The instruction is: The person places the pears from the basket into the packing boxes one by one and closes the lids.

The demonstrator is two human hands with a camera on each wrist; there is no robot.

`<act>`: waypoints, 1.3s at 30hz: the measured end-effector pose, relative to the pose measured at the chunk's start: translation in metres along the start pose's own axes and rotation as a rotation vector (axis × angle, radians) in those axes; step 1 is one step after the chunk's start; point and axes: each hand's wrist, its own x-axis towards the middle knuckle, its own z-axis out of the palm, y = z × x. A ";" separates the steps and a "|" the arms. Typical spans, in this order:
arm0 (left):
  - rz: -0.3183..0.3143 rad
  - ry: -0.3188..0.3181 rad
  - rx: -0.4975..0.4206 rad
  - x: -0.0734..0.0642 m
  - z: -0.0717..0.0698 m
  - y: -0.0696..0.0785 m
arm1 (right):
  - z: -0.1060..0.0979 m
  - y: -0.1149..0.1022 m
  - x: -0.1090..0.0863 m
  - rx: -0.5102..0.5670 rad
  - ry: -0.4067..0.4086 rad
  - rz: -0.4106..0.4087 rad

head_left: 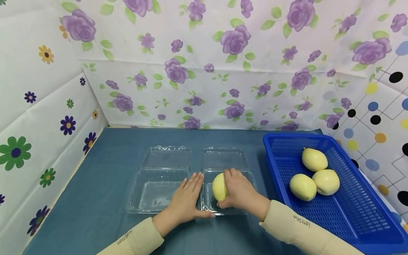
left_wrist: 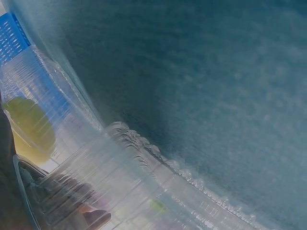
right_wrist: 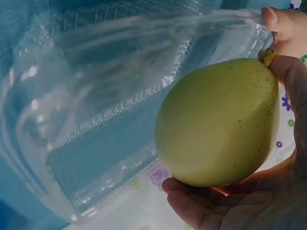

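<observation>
My right hand (head_left: 239, 193) grips a yellow-green pear (right_wrist: 216, 127) with thumb and fingers around it, stem toward the thumb side in the right wrist view. The pear is within the base of the right clear plastic box (head_left: 224, 159), whose lid lies folded back. At that box's left edge rests my left hand (head_left: 186, 202), fingers straight and thumb out along the front rim. Beside it, the left clear box (head_left: 156, 193) lies open with nothing in it. In the left wrist view, the pear (left_wrist: 31, 129) shows through the plastic wall.
A blue plastic basket (head_left: 347, 226) stands on the right with several pears, among them a front one (head_left: 302, 187). Blue-grey cloth (head_left: 95, 187) covers the table. Flower-patterned sheets (head_left: 204, 95) hang behind and at the sides.
</observation>
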 end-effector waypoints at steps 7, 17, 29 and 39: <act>0.003 0.006 0.010 0.000 0.002 0.000 | 0.008 0.002 0.003 0.000 0.016 0.004; 0.009 0.014 -0.009 0.000 0.001 0.000 | 0.018 0.003 0.008 -0.003 -0.012 0.003; 0.002 -0.003 -0.047 -0.001 -0.003 0.000 | 0.029 0.002 0.011 0.003 -0.039 0.000; 0.013 -0.009 -0.055 0.000 -0.003 0.001 | 0.034 0.004 0.011 -0.016 -0.046 -0.020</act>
